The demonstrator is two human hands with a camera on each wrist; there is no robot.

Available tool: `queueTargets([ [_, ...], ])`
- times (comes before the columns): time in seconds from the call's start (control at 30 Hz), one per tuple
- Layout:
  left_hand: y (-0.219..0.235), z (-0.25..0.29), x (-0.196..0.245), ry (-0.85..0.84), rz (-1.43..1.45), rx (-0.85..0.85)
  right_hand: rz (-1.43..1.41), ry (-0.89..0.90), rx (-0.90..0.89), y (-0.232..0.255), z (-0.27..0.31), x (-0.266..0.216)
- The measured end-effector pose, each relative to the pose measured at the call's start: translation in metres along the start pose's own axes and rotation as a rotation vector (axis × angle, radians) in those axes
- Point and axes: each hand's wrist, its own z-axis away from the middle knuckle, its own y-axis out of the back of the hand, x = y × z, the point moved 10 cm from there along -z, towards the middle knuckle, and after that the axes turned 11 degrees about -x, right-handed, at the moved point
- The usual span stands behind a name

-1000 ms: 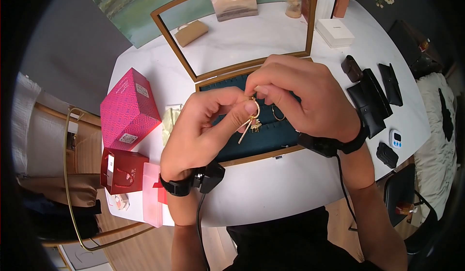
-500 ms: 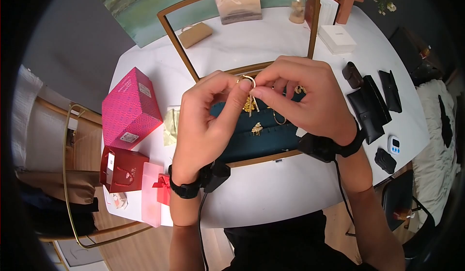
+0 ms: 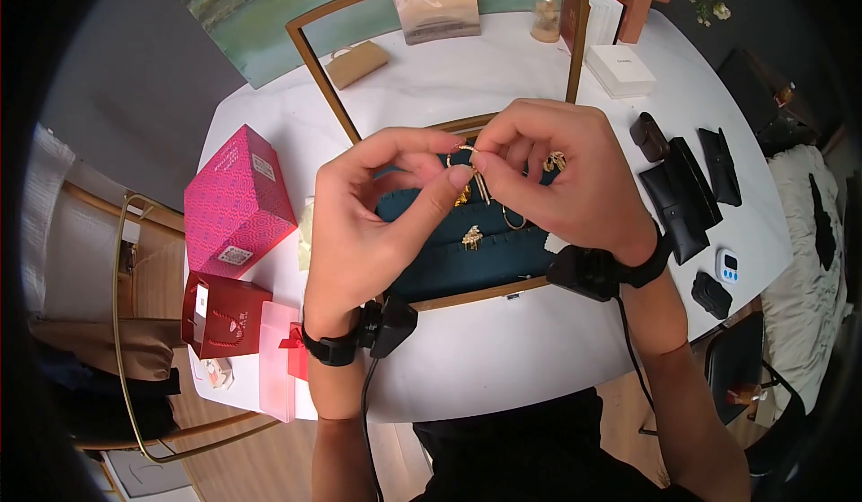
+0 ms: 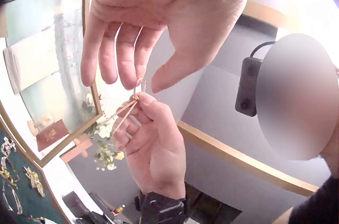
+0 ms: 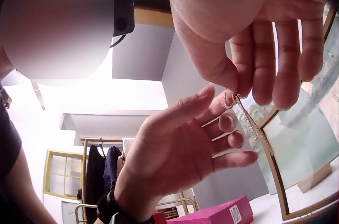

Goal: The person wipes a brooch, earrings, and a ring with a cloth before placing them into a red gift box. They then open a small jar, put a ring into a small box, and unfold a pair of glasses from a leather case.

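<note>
In the head view, my right hand (image 3: 575, 179) pinches a thin gold hoop with dangling chain strands (image 3: 483, 186) between thumb and index finger. My left hand (image 3: 373, 219) is at the hoop's other side, its thumb and index tip apart. The left wrist view has the strands (image 4: 126, 113) hanging at the right fingertips, with the left hand (image 4: 169, 17) above. In the right wrist view, the left index tip is against or just behind the hoop, and the chain (image 5: 255, 128) hangs below my right hand. Under both hands lies a dark green jewelry tray (image 3: 440, 273) holding a gold piece (image 3: 471, 238).
Behind the tray stands its raised glass lid with a wooden frame (image 3: 326, 84). To the left are a pink box (image 3: 235, 201), a red bag (image 3: 224, 318) and a pink case (image 3: 276, 367). Black cases (image 3: 675, 210), a white box (image 3: 621, 71) and a small timer (image 3: 727, 266) lie right.
The left thumb and index finger, earlier pinching the piece, have parted. The hoop has shifted to the right fingertips, and the strands hang on the right side.
</note>
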Motion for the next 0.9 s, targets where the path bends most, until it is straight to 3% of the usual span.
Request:
queueTargets([
  [0.2,0.005,-0.001,-0.011,-0.022,0.028,0.033,0.007,0.016,-0.026,-0.001,-0.001,0.0],
  [0.27,0.005,-0.001,-0.019,-0.005,0.258,0.023,-0.025,-0.005,-0.018,-0.001,0.0,0.002],
  [0.4,0.002,-0.004,-0.03,0.001,0.354,0.026,-0.107,-0.068,0.002,0.0,0.001,0.009],
  [0.47,-0.005,-0.006,-0.037,0.013,0.58,0.028,-0.179,-0.079,0.036,0.001,0.001,0.013],
  [0.57,-0.008,-0.007,-0.04,0.018,0.685,0.064,-0.242,-0.082,0.086,0.005,0.002,0.018],
  [0.7,-0.004,-0.005,-0.037,-0.018,0.577,0.113,-0.205,-0.077,0.102,0.008,0.002,0.015],
  [0.77,-0.006,-0.007,-0.035,-0.086,0.69,0.034,-0.204,-0.078,0.107,0.009,0.002,0.013],
  [0.9,-0.005,-0.008,-0.037,-0.036,0.705,0.067,-0.202,-0.072,0.097,0.007,0.002,0.014],
])
